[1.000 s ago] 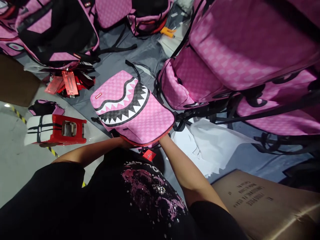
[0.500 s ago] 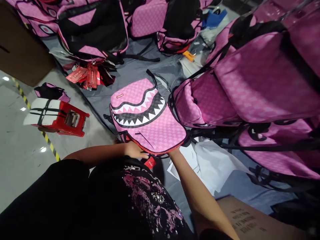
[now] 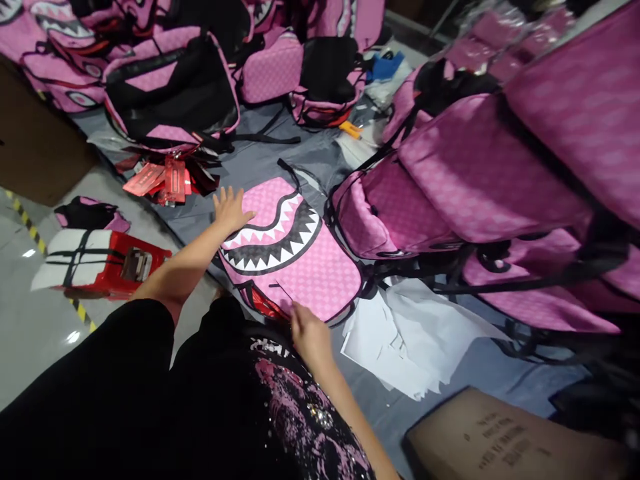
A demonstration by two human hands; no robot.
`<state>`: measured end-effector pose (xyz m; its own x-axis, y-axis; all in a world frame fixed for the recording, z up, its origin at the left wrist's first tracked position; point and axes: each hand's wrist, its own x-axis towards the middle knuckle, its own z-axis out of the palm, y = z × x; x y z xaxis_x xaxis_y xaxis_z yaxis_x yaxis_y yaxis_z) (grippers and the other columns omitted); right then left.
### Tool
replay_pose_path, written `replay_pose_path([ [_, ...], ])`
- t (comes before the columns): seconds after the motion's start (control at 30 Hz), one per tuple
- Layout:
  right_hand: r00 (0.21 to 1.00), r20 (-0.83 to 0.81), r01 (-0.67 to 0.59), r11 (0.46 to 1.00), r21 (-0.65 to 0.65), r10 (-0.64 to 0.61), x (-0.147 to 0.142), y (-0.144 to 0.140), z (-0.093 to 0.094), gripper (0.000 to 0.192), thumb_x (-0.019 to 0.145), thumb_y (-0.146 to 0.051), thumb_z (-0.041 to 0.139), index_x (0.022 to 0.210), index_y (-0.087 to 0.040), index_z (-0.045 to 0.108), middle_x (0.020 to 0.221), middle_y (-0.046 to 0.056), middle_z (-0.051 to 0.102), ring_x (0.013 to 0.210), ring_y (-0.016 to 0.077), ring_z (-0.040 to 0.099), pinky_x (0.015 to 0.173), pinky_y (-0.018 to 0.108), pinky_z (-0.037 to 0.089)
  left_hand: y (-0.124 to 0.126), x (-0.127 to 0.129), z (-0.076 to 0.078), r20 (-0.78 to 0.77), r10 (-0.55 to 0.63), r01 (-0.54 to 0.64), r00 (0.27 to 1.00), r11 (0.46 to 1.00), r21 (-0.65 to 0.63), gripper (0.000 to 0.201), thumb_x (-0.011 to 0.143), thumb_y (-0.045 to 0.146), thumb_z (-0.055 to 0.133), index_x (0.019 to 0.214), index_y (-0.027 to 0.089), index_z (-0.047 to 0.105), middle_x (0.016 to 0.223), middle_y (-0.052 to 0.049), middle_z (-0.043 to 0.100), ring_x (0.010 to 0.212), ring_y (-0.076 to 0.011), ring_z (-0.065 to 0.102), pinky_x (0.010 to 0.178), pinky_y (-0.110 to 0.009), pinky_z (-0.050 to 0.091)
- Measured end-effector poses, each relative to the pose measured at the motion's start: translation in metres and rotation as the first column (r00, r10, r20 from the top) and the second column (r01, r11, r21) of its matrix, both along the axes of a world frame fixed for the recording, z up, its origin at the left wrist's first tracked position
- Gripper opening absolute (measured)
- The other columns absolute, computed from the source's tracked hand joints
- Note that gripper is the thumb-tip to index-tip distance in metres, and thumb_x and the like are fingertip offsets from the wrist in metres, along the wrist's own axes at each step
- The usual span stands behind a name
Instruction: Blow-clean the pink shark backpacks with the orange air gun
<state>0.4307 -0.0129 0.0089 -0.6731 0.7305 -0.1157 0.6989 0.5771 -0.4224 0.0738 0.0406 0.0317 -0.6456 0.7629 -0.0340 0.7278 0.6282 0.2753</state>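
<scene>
A pink checkered backpack with a black-and-white shark-mouth print lies face up before me, its bottom end toward my body. My left hand rests on its top left corner, fingers spread. At the lower edge, my right hand is closed in a pinch on the zipper; the pull itself is covered by the fingers. Left of that pinch, red lining shows through a gap in the side. The edge to the right of the pinch looks closed.
Pink backpacks are heaped on the right, and more lie at the back. Red hang tags spread out at the far left. White paper and a cardboard box are at right. A red tape dispenser stands on the left.
My left hand has moved from the bottom edge up to the backpack's top corner and opened. My right hand has come out from under the bottom edge, where less red lining now shows.
</scene>
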Motion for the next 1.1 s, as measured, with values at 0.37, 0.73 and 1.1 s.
replay_pose_path([
  [0.37, 0.65, 0.404, 0.651, 0.746, 0.139, -0.643, -0.115, -0.018, -0.039, 0.037, 0.099, -0.044, 0.048, 0.107, -0.01, 0.059, 0.093, 0.014, 0.07, 0.085, 0.0261, 0.07, 0.061, 0.03, 0.041, 0.004, -0.057, -0.014, 0.271, -0.305, 0.364, 0.913, 0.909, -0.204, 0.061, 0.087, 0.062, 0.051, 0.12, 0.013, 0.064, 0.117, -0.02, 0.069, 0.108, -0.0355, 0.066, 0.086, -0.038, 0.05],
  [0.73, 0.263, 0.204, 0.895, 0.317, 0.314, -0.943, -0.153, -0.018, -0.073, 0.023, 0.097, -0.027, 0.045, 0.101, -0.012, 0.061, 0.097, 0.013, 0.066, 0.085, 0.0229, 0.065, 0.068, 0.03, 0.038, -0.022, -0.071, -0.031, 0.291, -0.395, 0.456, 0.871, 0.871, -0.182, 0.054, 0.089, 0.061, 0.044, 0.115, 0.016, 0.057, 0.11, -0.018, 0.071, 0.104, -0.0366, 0.068, 0.083, -0.042, 0.051],
  [1.1, -0.01, 0.046, 0.917, 0.01, 0.399, -0.999, -0.06, -0.01, -0.037, 0.035, 0.101, -0.031, 0.033, 0.108, -0.01, 0.06, 0.09, 0.013, 0.065, 0.071, 0.018, 0.058, 0.061, 0.029, 0.028, -0.032, -0.074, -0.046, 0.38, -0.433, 0.508, 0.817, 0.853, -0.122, 0.043, 0.091, 0.052, 0.049, 0.115, 0.016, 0.056, 0.115, -0.017, 0.07, 0.109, -0.0319, 0.067, 0.086, -0.038, 0.051],
])
